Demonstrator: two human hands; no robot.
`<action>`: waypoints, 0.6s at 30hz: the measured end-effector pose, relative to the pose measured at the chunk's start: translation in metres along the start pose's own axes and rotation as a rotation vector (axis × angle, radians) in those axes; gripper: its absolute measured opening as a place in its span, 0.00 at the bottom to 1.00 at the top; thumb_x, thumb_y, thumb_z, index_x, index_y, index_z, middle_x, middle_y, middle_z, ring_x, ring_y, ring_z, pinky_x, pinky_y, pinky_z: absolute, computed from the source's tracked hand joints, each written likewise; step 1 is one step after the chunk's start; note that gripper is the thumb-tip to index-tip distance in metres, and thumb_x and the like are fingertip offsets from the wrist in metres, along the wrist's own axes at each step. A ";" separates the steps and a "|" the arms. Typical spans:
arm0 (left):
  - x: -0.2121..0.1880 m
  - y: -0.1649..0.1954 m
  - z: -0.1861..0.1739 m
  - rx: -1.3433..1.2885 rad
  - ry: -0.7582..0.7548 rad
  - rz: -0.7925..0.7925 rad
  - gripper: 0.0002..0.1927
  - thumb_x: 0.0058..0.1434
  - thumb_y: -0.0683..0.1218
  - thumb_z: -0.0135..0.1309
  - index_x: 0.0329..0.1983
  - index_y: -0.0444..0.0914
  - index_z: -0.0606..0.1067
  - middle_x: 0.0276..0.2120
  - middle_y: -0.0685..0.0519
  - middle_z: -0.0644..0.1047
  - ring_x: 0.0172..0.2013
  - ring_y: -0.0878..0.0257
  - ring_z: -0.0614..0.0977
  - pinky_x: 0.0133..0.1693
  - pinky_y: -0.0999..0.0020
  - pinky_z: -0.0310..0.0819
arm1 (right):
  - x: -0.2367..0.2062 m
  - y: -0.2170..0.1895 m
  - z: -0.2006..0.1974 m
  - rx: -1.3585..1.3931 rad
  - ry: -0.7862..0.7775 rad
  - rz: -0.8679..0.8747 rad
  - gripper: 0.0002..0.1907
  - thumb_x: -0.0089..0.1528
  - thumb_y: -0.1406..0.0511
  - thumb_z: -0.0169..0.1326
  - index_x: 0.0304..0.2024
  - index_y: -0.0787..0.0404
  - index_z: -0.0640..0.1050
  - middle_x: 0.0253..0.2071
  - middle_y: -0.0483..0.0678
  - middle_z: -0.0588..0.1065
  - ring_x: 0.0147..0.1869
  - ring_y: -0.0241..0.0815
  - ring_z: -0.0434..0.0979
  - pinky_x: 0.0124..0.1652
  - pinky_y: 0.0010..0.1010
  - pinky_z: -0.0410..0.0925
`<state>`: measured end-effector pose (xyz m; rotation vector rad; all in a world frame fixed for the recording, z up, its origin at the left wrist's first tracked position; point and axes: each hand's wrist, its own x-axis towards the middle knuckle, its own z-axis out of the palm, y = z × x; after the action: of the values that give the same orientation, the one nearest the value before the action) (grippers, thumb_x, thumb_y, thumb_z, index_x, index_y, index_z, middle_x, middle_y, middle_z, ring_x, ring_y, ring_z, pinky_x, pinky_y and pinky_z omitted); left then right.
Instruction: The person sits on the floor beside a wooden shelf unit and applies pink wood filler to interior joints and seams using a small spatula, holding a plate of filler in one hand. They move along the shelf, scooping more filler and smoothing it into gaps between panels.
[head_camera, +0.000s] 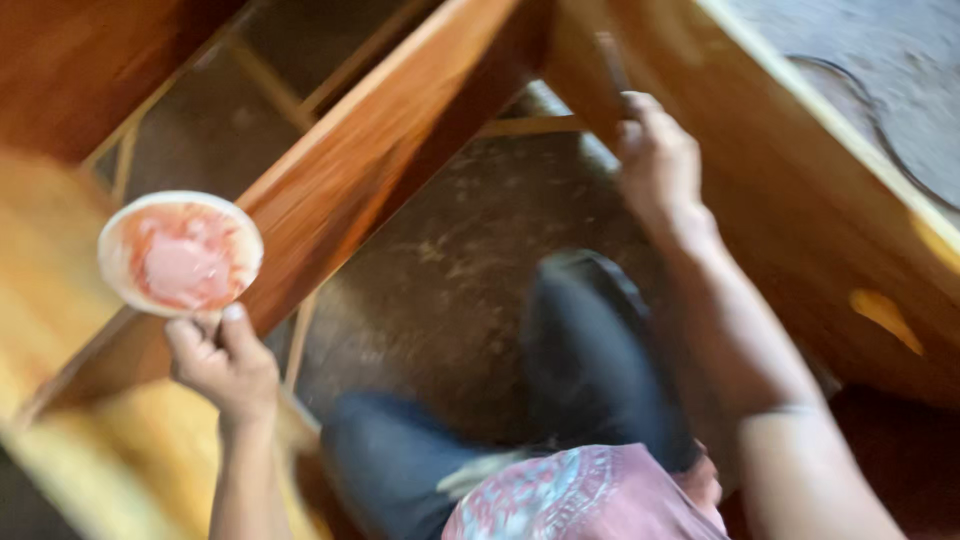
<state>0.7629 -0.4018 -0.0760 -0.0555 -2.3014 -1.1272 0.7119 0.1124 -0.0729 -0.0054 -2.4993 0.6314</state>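
Head view: left hand (222, 362) fingers pinch bowl (181, 253) rim from below.

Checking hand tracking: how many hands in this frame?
2. Left hand at lower left, holding a round dish smeared with reddish paste. Right hand at upper centre, gripping a thin dark tool against the wooden frame.

Left hand (222, 365) low at left, round dish (181, 252) above it, held by the rim, just beside a slanted wooden panel (400, 150). Right hand (655, 165) upper centre-right — on a thin tool (611, 62) against the wooden board (800, 190) at right. Floor (450, 290) between — knees over it.
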 end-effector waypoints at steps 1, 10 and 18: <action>0.013 0.013 0.037 -0.050 -0.048 0.080 0.14 0.78 0.40 0.53 0.39 0.32 0.62 0.32 0.53 0.68 0.31 0.65 0.70 0.35 0.67 0.67 | -0.002 0.014 0.008 -0.014 0.042 0.021 0.21 0.66 0.75 0.53 0.61 0.59 0.75 0.40 0.58 0.76 0.41 0.60 0.78 0.41 0.45 0.73; 0.168 0.134 0.261 0.128 -0.223 0.576 0.10 0.71 0.41 0.57 0.41 0.35 0.66 0.35 0.43 0.74 0.36 0.42 0.78 0.39 0.50 0.71 | 0.028 0.075 0.051 0.050 0.008 0.167 0.18 0.67 0.68 0.54 0.60 0.55 0.76 0.38 0.58 0.76 0.39 0.60 0.78 0.37 0.48 0.72; 0.179 0.116 0.312 0.168 -0.255 0.423 0.10 0.70 0.42 0.56 0.41 0.34 0.66 0.34 0.43 0.75 0.37 0.41 0.79 0.39 0.49 0.72 | 0.094 0.086 0.083 0.092 0.107 0.146 0.22 0.67 0.72 0.51 0.64 0.56 0.74 0.41 0.62 0.74 0.41 0.64 0.77 0.38 0.50 0.72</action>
<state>0.4975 -0.1339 -0.0531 -0.6221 -2.4365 -0.7429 0.5783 0.1655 -0.1224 -0.1838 -2.3799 0.7841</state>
